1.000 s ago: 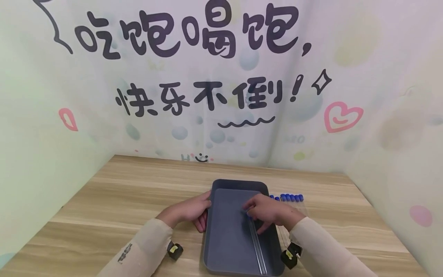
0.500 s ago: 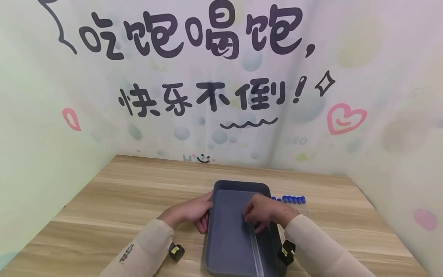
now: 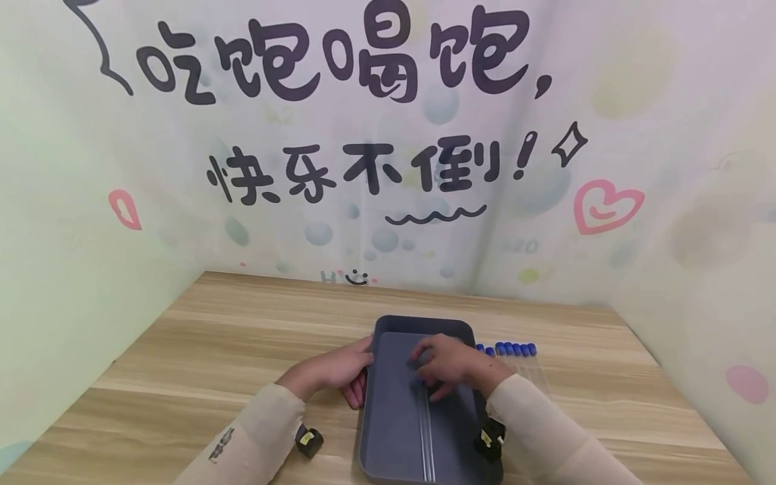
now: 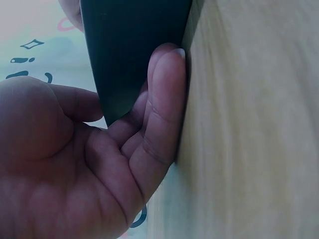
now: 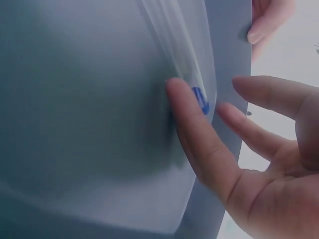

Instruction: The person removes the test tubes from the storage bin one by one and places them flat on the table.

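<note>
A dark grey tray [image 3: 388, 431] lies on the wooden table. My left hand [image 3: 339, 367] holds it by the left side, thumb at the rim and fingers against the outer wall, as the left wrist view shows. Inside the tray lie clear, thin tubes with blue caps [image 5: 201, 100], like test tubes, side by side lengthwise; they look like two. Over their capped end is my right hand [image 3: 445, 364], fingers spread and loosely bent. In the right wrist view one fingertip [image 5: 178, 89] is beside the cap; whether it touches the tube is unclear.
Several more blue-capped clear tubes [image 3: 515, 349] lie on the table right of the tray, partly behind the right forearm. A printed cloth backdrop [image 3: 364, 242] stands behind the table [image 3: 273, 316], with pale side walls.
The tubes in the tray have shifted left, from the right part toward the middle. My right hand has moved left with them, and its fingers are now spread. The left hand stays put.
</note>
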{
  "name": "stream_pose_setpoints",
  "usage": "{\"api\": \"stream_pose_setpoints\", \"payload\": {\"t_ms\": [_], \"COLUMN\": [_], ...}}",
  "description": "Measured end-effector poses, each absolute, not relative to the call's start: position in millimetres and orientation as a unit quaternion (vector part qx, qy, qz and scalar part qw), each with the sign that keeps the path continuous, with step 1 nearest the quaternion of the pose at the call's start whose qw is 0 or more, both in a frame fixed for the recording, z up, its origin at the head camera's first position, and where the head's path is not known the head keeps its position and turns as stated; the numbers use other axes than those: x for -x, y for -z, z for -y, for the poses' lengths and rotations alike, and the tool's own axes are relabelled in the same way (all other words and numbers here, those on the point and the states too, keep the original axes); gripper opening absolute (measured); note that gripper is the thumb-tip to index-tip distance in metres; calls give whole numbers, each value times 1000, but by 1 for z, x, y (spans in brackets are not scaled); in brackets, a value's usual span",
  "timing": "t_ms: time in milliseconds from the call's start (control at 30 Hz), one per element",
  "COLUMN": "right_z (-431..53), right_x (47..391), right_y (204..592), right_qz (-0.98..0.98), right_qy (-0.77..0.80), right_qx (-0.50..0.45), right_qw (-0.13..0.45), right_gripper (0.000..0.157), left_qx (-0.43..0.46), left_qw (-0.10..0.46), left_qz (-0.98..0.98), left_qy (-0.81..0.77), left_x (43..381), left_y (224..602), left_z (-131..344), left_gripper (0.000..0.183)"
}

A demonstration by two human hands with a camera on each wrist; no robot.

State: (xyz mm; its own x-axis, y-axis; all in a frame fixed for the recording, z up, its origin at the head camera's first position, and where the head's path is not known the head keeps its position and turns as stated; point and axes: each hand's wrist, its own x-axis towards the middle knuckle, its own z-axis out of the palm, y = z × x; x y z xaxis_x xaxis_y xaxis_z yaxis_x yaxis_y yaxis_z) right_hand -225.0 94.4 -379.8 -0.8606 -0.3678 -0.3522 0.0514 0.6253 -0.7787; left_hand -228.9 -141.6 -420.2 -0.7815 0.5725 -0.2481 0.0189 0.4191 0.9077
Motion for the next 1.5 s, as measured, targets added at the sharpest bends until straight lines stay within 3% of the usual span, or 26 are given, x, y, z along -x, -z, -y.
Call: {"api": "stream_pose_setpoints", "payload": {"t_ms": [333, 967, 1500], "right_z": [-84, -90, -99], "right_x": [221, 212, 206], "right_y": [389, 397, 395], "right_qz": [-852, -850, -810], "right_qy": [445, 451, 502], "right_qx": [82, 94, 131], "right_qw": [265, 257, 273], "right_gripper": [48, 41, 53], "left_qx": [-189, -191, -191], "left_qw": [275, 271, 264], "left_qz": [-796, -797, -800], "left_qy": [-504, -504, -504], "left_x": [228, 231, 230], "left_y": [419, 422, 422], "left_z": [142, 142, 140], "left_gripper": [49, 48, 52]}}
